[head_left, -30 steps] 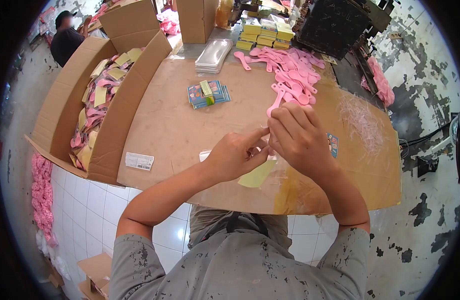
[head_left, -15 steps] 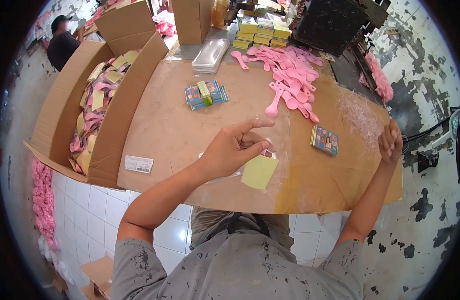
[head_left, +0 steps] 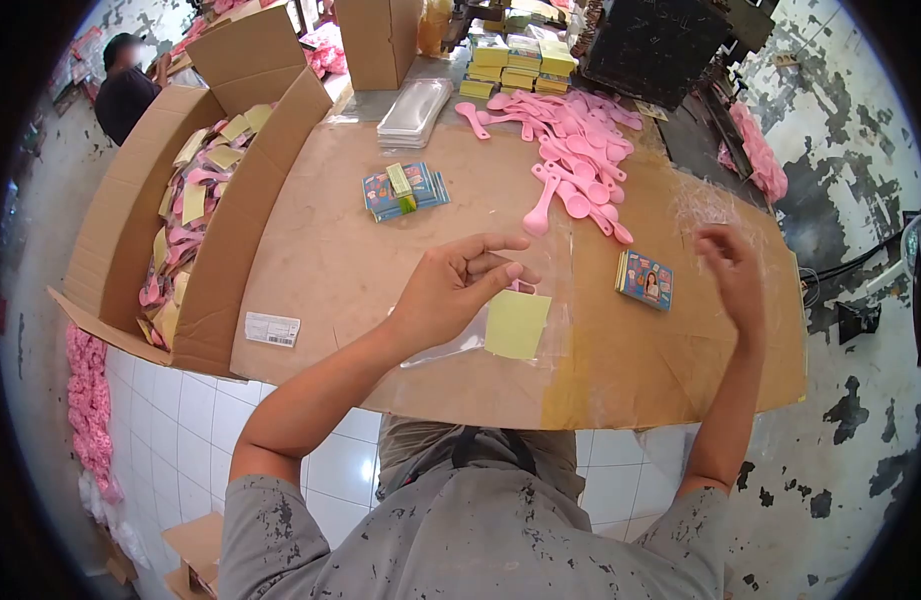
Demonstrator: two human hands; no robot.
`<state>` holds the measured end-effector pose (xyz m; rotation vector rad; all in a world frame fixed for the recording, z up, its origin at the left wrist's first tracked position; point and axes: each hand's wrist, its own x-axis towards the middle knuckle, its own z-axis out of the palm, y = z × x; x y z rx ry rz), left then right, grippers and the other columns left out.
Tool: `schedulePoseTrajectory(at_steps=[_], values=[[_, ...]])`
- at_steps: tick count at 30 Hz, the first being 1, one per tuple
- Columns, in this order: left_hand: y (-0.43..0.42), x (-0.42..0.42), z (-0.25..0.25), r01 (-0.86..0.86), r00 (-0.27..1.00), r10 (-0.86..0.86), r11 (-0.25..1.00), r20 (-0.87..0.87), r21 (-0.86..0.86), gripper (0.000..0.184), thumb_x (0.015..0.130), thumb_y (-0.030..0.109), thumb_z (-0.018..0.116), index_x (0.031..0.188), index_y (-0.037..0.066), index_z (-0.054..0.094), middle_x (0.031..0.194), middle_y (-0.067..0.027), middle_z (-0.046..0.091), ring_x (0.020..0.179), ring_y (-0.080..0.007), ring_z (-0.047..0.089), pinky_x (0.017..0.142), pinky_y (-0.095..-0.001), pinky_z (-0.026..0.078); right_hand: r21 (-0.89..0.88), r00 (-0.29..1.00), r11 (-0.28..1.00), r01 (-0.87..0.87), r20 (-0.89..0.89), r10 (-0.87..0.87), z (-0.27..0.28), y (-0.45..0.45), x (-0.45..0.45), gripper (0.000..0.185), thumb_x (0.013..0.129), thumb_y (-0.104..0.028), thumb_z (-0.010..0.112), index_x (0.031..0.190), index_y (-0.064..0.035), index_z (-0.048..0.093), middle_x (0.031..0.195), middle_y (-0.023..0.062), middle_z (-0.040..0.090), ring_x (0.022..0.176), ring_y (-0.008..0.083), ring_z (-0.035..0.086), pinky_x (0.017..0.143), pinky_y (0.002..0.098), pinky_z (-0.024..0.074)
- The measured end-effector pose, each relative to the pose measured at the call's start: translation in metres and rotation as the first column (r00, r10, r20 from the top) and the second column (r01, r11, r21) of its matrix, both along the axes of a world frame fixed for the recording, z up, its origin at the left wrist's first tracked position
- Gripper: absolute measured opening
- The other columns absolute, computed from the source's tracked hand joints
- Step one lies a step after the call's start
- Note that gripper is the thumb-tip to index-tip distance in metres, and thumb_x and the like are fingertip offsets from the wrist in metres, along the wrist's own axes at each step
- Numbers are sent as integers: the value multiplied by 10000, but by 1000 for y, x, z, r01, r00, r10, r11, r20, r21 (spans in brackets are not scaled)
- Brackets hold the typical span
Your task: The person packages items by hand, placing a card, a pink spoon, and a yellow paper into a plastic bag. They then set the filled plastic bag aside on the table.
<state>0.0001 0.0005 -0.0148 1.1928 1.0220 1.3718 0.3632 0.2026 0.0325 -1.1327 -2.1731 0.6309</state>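
Note:
My left hand (head_left: 445, 295) is over the middle of the cardboard-covered table, fingers closed in a pinch on a clear plastic bag (head_left: 450, 347). A plain yellow-green card (head_left: 518, 326) hangs below the fingertips, seemingly inside the bag. A bit of pink shows at the fingers, mostly hidden. My right hand (head_left: 732, 270) is raised at the right, blurred by motion, fingers bent; whether it holds anything is unclear. Closest to it lies a small stack of printed blue cards (head_left: 644, 280). Beyond both hands spreads a pile of pink spoons (head_left: 580, 160).
An open cardboard box (head_left: 245, 215) at left holds bagged spoons and cards. Banded blue cards (head_left: 404, 190), clear bags (head_left: 414, 112) and yellow card stacks (head_left: 507, 65) lie farther back. Thin plastic scraps (head_left: 715, 205) sit at right. Another person (head_left: 128, 95) is at far left.
My right hand has moved left and inward from the table's right edge, its fist loosening. My left hand stays nearly in place, and the yellow-green card now hangs straighter.

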Motion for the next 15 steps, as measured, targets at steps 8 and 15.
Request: schedulePoseTrajectory(at_steps=[8, 15], values=[[3, -1, -8, -27, 1000, 26, 1000, 8, 11, 337, 1049, 109, 646, 1336, -65, 616, 1144, -169, 759, 1072, -177, 732, 921, -285, 586, -287, 790, 746, -600, -356, 498, -25, -88, -149, 334, 960, -121, 741, 1259, 5, 661, 1042, 52, 718, 954, 100, 667, 827, 272, 526], [3, -3, -9, -23, 999, 22, 999, -46, -33, 307, 1036, 97, 664, 1295, -67, 652, 1149, -159, 755, 1079, -180, 725, 921, -290, 590, -439, 772, 667, -603, -533, 347, -40, -82, -150, 197, 987, -54, 707, 1162, 32, 682, 1042, 39, 712, 980, 96, 673, 848, 255, 545]])
